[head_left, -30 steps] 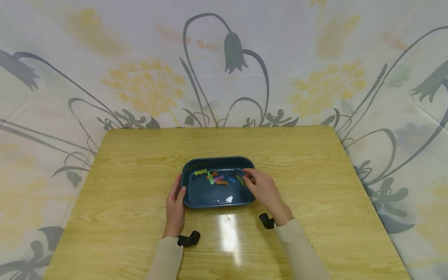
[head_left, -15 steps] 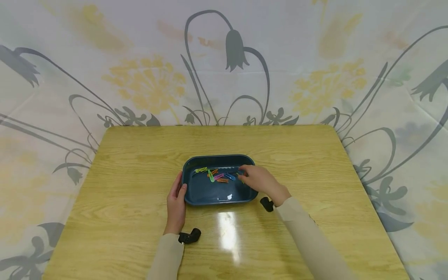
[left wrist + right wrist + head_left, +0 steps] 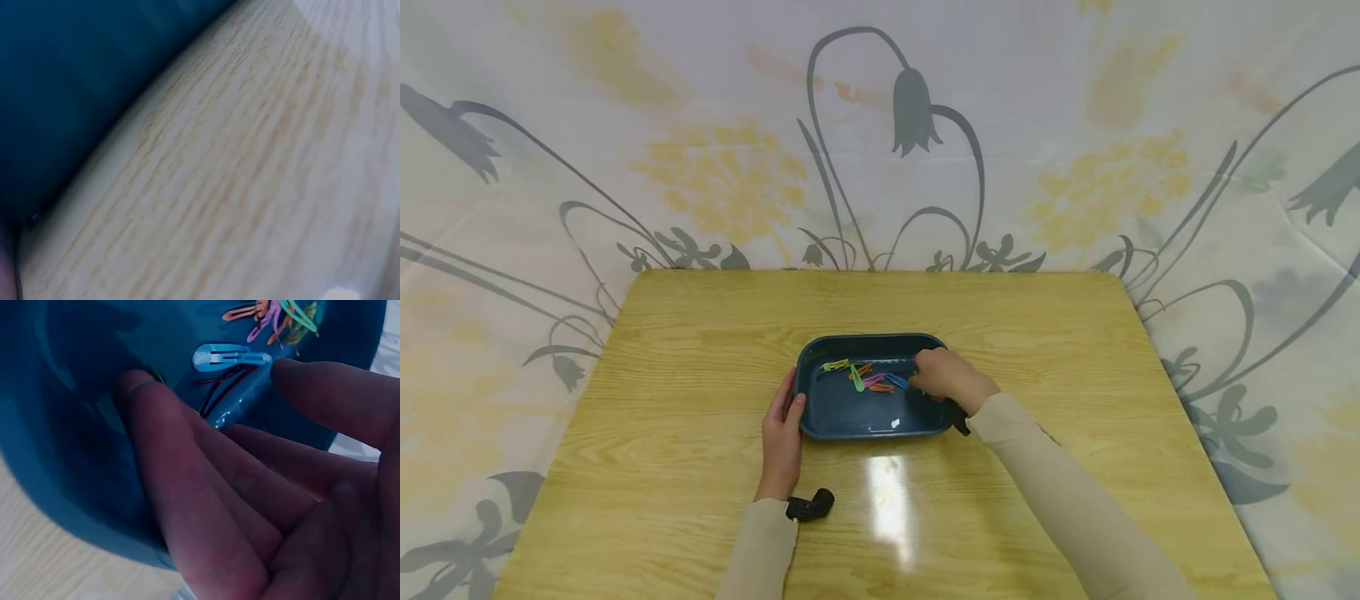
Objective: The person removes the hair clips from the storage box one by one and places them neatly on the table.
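Observation:
Several snap hair clips lie in a dark blue tray (image 3: 857, 422) on the table, among them a green clip (image 3: 857, 378), a pink clip (image 3: 874, 380) and a yellow clip (image 3: 835, 365). My left hand (image 3: 783, 429) grips the tray's left side, thumb at the rim and fingers along the outer wall. My right hand (image 3: 946, 373) reaches into the right end. In the right wrist view its index fingertip presses at the tray floor, mostly covering a yellow-green clip (image 3: 157, 376). The thumb stands apart, close to a blue clip (image 3: 228, 357); a dark clip (image 3: 219, 394) lies beside that one.
The tray stands on a wood-grain table (image 3: 700, 333), with a bright reflection in front of it. Behind the table hangs a white cloth (image 3: 880, 183) with grey and yellow flowers. A black wrist camera (image 3: 811, 505) sits on the left wrist.
My right hand has moved deeper into the tray's right end and turned its back upward. The yellow-green clip there is now mostly hidden. The left hand keeps its hold on the tray.

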A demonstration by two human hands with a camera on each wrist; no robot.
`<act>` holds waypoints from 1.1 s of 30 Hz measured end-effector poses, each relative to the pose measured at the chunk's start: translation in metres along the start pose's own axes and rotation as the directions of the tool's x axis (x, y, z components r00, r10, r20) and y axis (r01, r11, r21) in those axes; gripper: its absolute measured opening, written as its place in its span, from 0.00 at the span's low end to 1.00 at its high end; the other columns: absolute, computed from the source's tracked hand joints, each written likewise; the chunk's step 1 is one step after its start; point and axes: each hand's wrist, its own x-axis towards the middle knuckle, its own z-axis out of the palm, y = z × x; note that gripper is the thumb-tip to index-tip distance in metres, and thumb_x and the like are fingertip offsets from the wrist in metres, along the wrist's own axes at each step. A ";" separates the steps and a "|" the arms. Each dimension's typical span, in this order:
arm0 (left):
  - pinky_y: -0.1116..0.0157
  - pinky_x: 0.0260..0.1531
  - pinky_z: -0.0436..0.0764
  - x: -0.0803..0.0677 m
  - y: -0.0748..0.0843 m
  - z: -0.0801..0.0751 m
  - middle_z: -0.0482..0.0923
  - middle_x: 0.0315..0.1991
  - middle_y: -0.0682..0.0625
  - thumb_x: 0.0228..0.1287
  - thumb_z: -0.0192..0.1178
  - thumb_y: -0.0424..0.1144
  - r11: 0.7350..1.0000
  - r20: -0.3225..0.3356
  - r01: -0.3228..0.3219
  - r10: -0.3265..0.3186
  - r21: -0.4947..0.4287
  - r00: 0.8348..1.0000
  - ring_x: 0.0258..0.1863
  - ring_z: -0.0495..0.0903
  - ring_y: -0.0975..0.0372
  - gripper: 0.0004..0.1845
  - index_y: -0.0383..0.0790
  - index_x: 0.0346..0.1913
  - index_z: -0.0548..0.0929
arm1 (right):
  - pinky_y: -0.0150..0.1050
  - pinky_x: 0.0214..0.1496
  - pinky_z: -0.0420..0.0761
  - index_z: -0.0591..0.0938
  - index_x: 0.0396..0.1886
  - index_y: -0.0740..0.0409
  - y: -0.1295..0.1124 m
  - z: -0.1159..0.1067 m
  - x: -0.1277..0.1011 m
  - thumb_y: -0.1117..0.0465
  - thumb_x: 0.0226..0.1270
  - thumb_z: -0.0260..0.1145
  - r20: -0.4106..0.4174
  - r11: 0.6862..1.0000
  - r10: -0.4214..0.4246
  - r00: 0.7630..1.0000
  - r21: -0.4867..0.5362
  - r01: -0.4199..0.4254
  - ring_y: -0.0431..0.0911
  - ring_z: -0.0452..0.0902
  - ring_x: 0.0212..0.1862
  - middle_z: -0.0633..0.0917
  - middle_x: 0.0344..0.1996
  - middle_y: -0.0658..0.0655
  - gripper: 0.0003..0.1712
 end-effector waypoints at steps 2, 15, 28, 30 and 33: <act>0.76 0.61 0.61 0.000 0.000 0.000 0.61 0.67 0.61 0.69 0.50 0.44 1.000 -0.003 0.002 -0.002 0.005 1.000 0.67 0.58 0.71 0.23 0.54 0.66 0.65 | 0.34 0.26 0.74 0.78 0.37 0.60 -0.002 0.001 0.001 0.57 0.67 0.57 -0.003 0.999 0.009 1.000 -0.034 -0.009 0.44 0.72 0.15 0.75 0.16 0.53 0.10; 0.74 0.63 0.60 -0.006 0.016 0.003 0.60 0.68 0.60 0.70 0.48 0.41 0.998 0.019 0.038 -0.039 0.040 0.999 0.67 0.57 0.70 0.24 0.51 0.68 0.63 | 0.33 0.29 0.78 0.77 0.53 0.63 0.001 0.006 0.008 0.61 0.62 0.63 0.082 0.996 -0.085 0.993 -0.031 0.088 0.43 0.79 0.26 0.81 0.43 0.59 0.20; 0.75 0.61 0.62 0.000 0.003 -0.001 0.61 0.67 0.60 0.69 0.50 0.41 0.999 0.021 0.017 -0.017 -0.027 1.000 0.66 0.58 0.70 0.23 0.54 0.66 0.65 | 0.35 0.33 0.78 0.79 0.50 0.63 0.002 0.009 0.014 0.65 0.64 0.58 0.053 0.986 -0.126 0.991 -0.105 0.131 0.43 0.78 0.29 0.82 0.42 0.59 0.15; 0.75 0.60 0.63 0.001 0.001 -0.001 0.62 0.66 0.60 0.69 0.50 0.42 1.000 0.022 0.011 -0.010 -0.029 1.000 0.66 0.59 0.70 0.23 0.55 0.66 0.66 | 0.37 0.36 0.78 0.79 0.50 0.63 0.003 0.011 0.012 0.66 0.65 0.57 -0.002 0.980 -0.141 0.990 -0.139 0.140 0.44 0.77 0.32 0.82 0.43 0.60 0.15; 0.75 0.59 0.65 0.001 -0.001 0.000 0.63 0.65 0.60 0.68 0.51 0.43 1.000 0.020 0.003 -0.002 -0.015 1.000 0.65 0.61 0.70 0.22 0.56 0.65 0.67 | 0.40 0.38 0.78 0.79 0.45 0.62 0.005 0.015 0.010 0.67 0.66 0.55 -0.081 0.972 -0.143 0.986 -0.199 0.124 0.46 0.77 0.35 0.82 0.41 0.60 0.11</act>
